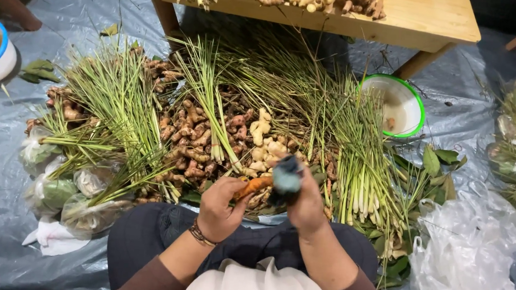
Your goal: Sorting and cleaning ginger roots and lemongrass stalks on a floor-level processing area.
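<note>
From the head camera, looking down past the person's lap: the left hand (220,208) has its fingers closed around one end of an orange root (254,187), likely turmeric, which it holds over the knees just in front of the heap. The right hand (303,204) is clenched on a dark bluish cloth or scrubber (286,178) pressed against the root's far end; I cannot tell which it is, as it is blurred.

The root looks small, light and stiff, with a knobbly skin that gives decent purchase. It would probably snap at a thin joint if bent, so a hold along its thick middle seems safest. If damp, it may be slippery.

Ahead on the blue-grey plastic sheet (4,145) lie a pile of ginger and turmeric roots (195,137), lemongrass bundles (359,170) and filled clear bags (87,212). A green-rimmed bowl (419,102) sits beyond, beside the leg of a wooden desk (424,17) that carries more roots. Loose plastic bags (474,263) lie at the right.
</note>
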